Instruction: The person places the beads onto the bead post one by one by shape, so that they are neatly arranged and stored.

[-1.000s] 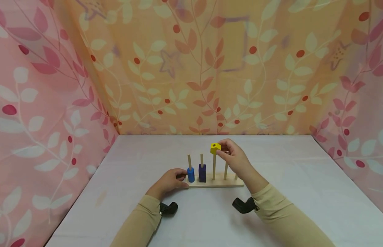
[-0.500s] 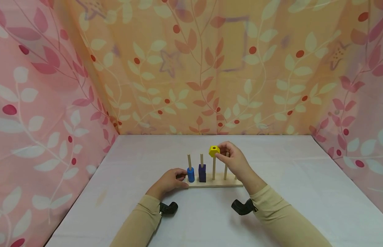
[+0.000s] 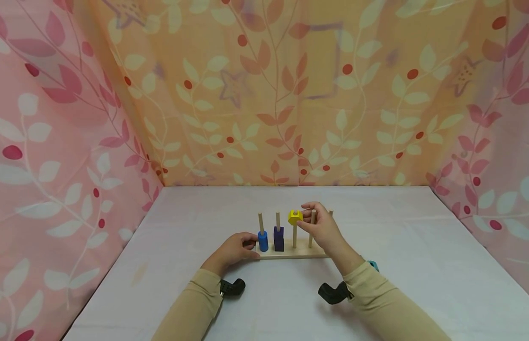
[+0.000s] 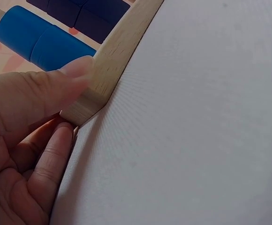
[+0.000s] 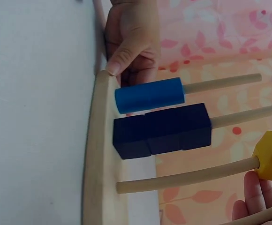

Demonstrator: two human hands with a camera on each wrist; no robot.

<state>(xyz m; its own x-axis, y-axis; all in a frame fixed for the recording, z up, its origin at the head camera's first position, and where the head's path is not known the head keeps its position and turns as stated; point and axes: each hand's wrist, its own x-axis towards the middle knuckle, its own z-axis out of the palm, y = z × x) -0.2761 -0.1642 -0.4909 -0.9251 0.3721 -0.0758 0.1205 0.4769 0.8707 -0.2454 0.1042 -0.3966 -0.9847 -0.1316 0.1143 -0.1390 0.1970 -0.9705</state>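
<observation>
In the head view, my left hand [image 3: 233, 248] grips the left end of a wooden peg board [image 3: 285, 256]; in the left wrist view its thumb [image 4: 77, 70] presses the board's corner. Two blue cylinders [image 4: 30, 37] are stacked on the first peg. Dark purple square blocks [image 3: 279, 239] fill the lower part of the second. My right hand [image 3: 321, 227] pinches a yellow angular block [image 3: 295, 218] at the top of the third peg [image 5: 187, 176]. That peg enters the block's hole, with bare wood below. The fourth peg [image 3: 312, 229] is bare; the hand partly hides the fifth.
The board stands on a white-covered table [image 3: 183, 208]. Patterned cloth [image 3: 264, 94] hangs behind and along both sides. Black curved pieces [image 3: 332, 293] stick out at both wrists, and a teal item [image 3: 373, 265] shows beside the right sleeve.
My right hand has come down with the yellow block, which now sits slightly lower, around the third peg's top. The left hand stays on the board's end.
</observation>
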